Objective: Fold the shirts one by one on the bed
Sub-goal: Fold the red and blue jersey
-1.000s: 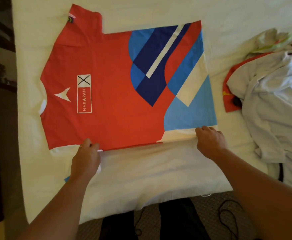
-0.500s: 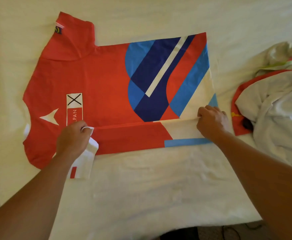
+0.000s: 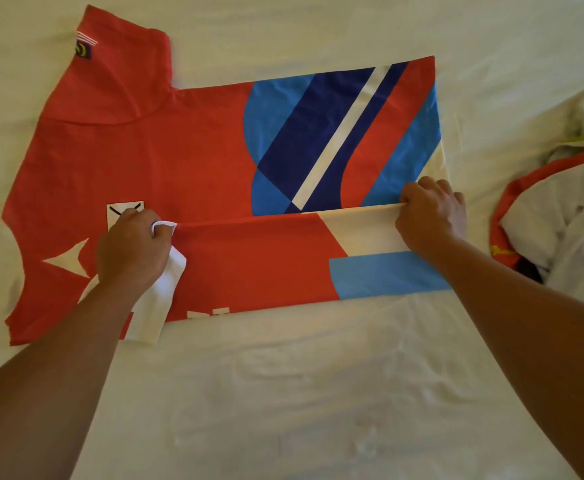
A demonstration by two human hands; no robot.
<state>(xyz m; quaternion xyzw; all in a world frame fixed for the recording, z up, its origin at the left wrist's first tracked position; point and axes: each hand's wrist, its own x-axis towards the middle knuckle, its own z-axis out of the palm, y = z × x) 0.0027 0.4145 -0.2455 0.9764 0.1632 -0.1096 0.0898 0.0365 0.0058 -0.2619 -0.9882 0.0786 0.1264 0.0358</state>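
Both hands, the left hand (image 3: 132,249) and right hand (image 3: 429,213) pinching the red shirt (image 3: 179,161)'s near edge, have carried it up over the body since a second ago, so the first lengthwise fold is nearly laid.

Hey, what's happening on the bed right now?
A person is folding a red shirt with blue and white shapes, laid flat on a white bed sheet. The left hand and right hand each grip the near long edge, doubled over onto the front. The fold reaches about halfway across the shirt. A pile of unfolded clothes lies on the right.
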